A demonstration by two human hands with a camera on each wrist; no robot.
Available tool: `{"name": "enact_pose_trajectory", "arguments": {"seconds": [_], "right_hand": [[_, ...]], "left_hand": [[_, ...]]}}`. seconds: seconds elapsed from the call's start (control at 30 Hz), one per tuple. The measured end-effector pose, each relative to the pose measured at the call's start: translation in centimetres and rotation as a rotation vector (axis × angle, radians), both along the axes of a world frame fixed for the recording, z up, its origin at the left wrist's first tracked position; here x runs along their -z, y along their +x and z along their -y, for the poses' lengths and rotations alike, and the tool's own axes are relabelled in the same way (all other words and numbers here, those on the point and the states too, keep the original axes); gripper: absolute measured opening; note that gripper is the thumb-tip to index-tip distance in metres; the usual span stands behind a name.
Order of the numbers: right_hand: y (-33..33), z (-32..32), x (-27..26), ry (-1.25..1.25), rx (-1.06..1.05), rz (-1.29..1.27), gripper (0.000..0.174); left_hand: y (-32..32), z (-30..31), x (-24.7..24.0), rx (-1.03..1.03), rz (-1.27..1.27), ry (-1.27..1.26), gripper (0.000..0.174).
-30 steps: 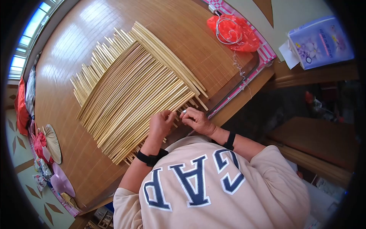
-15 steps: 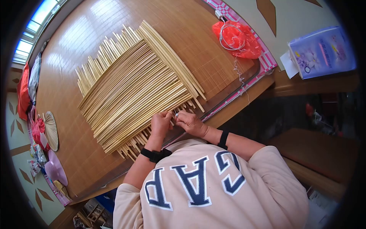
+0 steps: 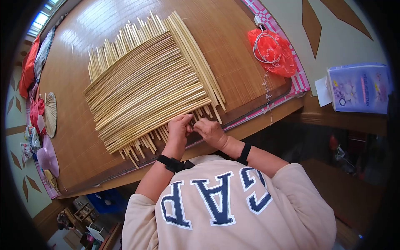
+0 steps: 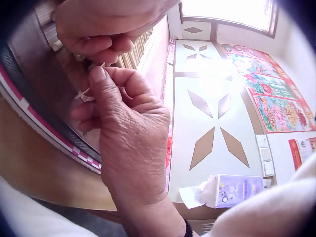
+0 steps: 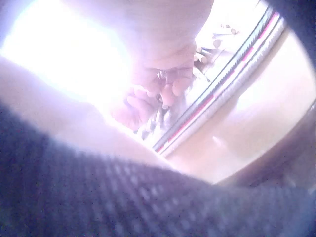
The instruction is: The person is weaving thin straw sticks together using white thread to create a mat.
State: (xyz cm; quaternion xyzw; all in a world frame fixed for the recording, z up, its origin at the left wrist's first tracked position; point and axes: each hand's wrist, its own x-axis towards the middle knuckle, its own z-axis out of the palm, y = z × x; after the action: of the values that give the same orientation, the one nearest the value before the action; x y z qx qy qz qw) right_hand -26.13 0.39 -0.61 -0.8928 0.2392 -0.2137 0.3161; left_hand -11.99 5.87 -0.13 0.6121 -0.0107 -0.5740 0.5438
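A layered mat of straw-coloured stalks [image 3: 141,87] lies on the table, its lower stalks crossing under the upper ones. At its near edge my left hand [image 3: 179,128] pinches a thin pale tip between thumb and forefinger. Close beside it, my right hand [image 3: 211,133] has thumb and forefinger pressed together. The left wrist view shows the right hand [image 4: 136,143] pinching a thin strand below the left hand [image 4: 111,22], with a small white piece [image 4: 83,94] by its fingers. Glare washes out much of the right wrist view, where stalk ends [image 5: 201,58] show behind the fingers.
A red plastic bag [image 3: 283,56] with a white cable and tangled thread lies at the table's right. A purple tissue pack [image 3: 360,87] sits beyond the edge. Along the left side are a woven fan [image 3: 50,114] and a pink hat [image 3: 48,156].
The head view has turned, so the mat and table appear rotated. My right fingers have drawn closer to the left hand, and a pale tip now shows above the left fingertips.
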Motion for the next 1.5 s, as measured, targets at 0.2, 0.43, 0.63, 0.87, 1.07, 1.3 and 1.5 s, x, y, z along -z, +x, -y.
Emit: {"name": "enact_pose_trajectory", "arguments": {"seconds": [0.2, 0.43, 0.63, 0.87, 1.07, 1.3, 1.5], "right_hand": [[0.0, 3.4, -1.1, -0.038, 0.0, -0.168, 0.007], [3.3, 7.0, -2.5, -0.347, -0.254, -0.135, 0.006], [5.1, 8.7, -1.8, -0.34, -0.457, -0.127, 0.005], [6.1, 9.4, -0.8, -0.249, -0.509, -0.053, 0.007], [6.3, 8.9, -1.2, -0.234, -0.454, -0.026, 0.011], [6.1, 8.1, -0.7, -0.151, -0.416, 0.011, 0.025], [5.8, 8.1, -0.2, -0.168, -0.373, 0.098, 0.027]], "left_hand": [[-1.1, 0.0, 0.0, -0.077, 0.084, 0.05, 0.012], [-2.9, 0.6, 0.3, -0.073, 0.43, 0.134, 0.014], [-3.6, 1.0, -0.4, 0.018, 0.826, 0.179, 0.014], [-2.7, 0.1, 0.9, 0.092, 1.401, 0.133, 0.007], [-1.4, -0.2, 1.0, 0.107, 1.443, 0.064, 0.009], [-1.1, -0.6, 1.7, 0.123, 1.548, 0.009, 0.007], [-1.1, -0.2, 1.7, 0.119, 1.599, -0.002, 0.007]]}}
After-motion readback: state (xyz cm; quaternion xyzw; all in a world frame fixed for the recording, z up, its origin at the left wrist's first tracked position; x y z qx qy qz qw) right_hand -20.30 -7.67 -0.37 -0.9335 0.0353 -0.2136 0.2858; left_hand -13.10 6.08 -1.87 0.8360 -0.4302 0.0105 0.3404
